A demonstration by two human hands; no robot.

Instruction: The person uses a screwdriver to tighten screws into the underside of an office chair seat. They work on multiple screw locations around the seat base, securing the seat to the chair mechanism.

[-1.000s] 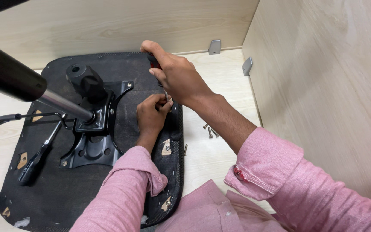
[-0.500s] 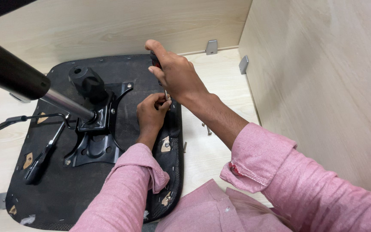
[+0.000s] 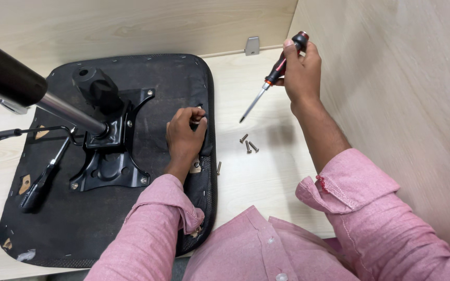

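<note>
Nearest me, my two pink sleeves [image 3: 154, 234] fill the bottom edge, both cut off by the frame. My left hand [image 3: 184, 136] rests on the upturned black seat base [image 3: 53, 229], fingers curled together at its right edge; they seem to pinch something small there, perhaps a screw, but I cannot make it out. Just right of the seat base, on the pale wooden floor [image 3: 266, 177], I count four loose screws [image 3: 248, 143]: three in a cluster, one apart beside the seat's rim. One black metal mounting plate [image 3: 111, 156] sits at the seat's middle, one gas-lift column [image 3: 22, 88] slanting up from it toward the left and cut off there, with one lever [image 3: 40, 182] lying left of the plate. Farther off, right of the seat and well clear of it, my right hand [image 3: 302, 70] is clamped around one red-and-black screwdriver [image 3: 277, 70], tip pointing down-left. A second ago that hand was over the seat's right edge, close to my left; now it is lifted away.
</note>
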